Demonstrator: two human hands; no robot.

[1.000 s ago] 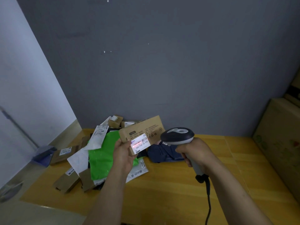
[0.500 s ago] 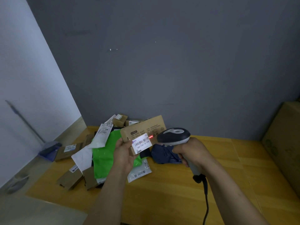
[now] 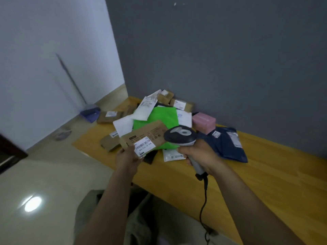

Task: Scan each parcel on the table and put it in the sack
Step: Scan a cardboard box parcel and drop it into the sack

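Long yellow wooden table (image 3: 265, 174) runs along the grey wall, with a heap of parcels at its far left end. In the heap: bright green plastic mailer (image 3: 159, 117), dark navy plastic mailer (image 3: 228, 147) just right of it, small pink box (image 3: 203, 121) behind, brown cartons and white bags around. Task item: flat brown cardboard parcel (image 3: 146, 133), held up off the table in front of the heap, tilted, label side facing the person. Left hand (image 3: 127, 158) grips its lower left end, beside the white barcode label (image 3: 144, 145). Right hand (image 3: 200, 152) is wrapped tight round the handle of the grey-and-black corded barcode scanner (image 3: 182, 135), whose head is at the parcel's right end; contact can't be told. Parcel looks light, thin and stiff, so one-end hold is fine; keep fingers off the label. Grey fabric low by the table edge may be the sack, can't tell.
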